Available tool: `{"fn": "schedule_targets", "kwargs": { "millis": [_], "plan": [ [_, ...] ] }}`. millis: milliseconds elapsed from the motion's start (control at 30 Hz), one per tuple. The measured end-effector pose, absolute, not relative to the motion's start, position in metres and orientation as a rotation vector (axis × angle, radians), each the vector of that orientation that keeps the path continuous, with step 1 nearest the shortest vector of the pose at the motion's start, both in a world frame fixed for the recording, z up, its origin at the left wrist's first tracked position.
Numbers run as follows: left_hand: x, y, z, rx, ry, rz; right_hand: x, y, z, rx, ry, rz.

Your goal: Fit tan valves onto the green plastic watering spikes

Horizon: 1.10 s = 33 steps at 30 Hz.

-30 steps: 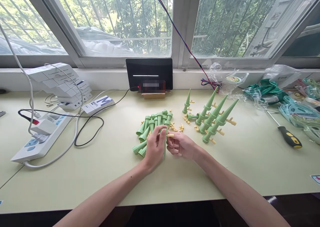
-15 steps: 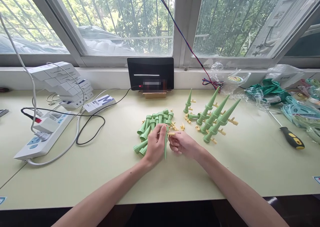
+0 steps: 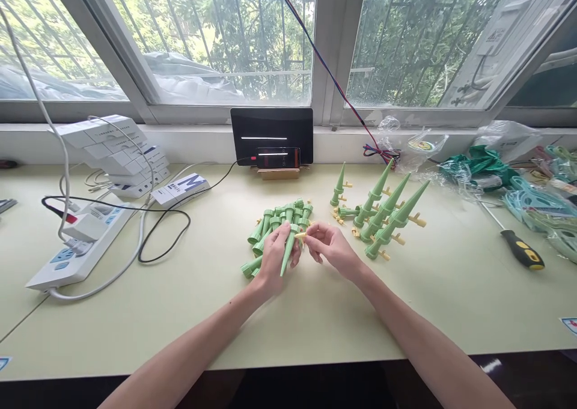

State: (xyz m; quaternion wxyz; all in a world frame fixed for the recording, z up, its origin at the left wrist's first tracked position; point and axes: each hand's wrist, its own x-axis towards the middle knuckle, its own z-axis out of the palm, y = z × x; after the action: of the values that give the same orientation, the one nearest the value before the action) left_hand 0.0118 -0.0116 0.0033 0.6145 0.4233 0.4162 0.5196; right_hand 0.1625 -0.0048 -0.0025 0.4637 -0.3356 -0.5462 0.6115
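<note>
My left hand (image 3: 273,254) is closed around a green plastic watering spike (image 3: 289,251), its pointed end tilted down towards me. At the spike's collar, a small yellow valve (image 3: 300,235) is pinched in the fingers of my right hand (image 3: 331,247); its inner end touches the spike's side. Behind my left hand lies a pile of green spikes (image 3: 265,226) without visible valves on most of them. To the right of my right hand, several green spikes with yellow valves (image 3: 391,217) stand point up, leaning right. Loose yellow valves (image 3: 338,218) lie between the groups.
A power strip (image 3: 81,250) with cables and stacked white boxes (image 3: 121,151) occupies the left. At the back stands a dark tablet (image 3: 270,124) with a phone (image 3: 278,158) before it. A screwdriver (image 3: 522,250), plastic bags (image 3: 480,167) and teal plastic pieces (image 3: 538,202) lie right.
The spike in my left hand has turned so its side and collar face up, its tip swinging left. My right hand has rotated, fingers now pinching the valve from above.
</note>
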Motion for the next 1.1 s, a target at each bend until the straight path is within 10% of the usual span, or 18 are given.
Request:
{"fn": "schedule_targets", "kwargs": {
  "millis": [1100],
  "plan": [
    [0.01, -0.012, 0.008, 0.93, 0.919, 0.943, 0.172, 0.002, -0.016, -0.923, -1.522, 1.421]
  ]
}}
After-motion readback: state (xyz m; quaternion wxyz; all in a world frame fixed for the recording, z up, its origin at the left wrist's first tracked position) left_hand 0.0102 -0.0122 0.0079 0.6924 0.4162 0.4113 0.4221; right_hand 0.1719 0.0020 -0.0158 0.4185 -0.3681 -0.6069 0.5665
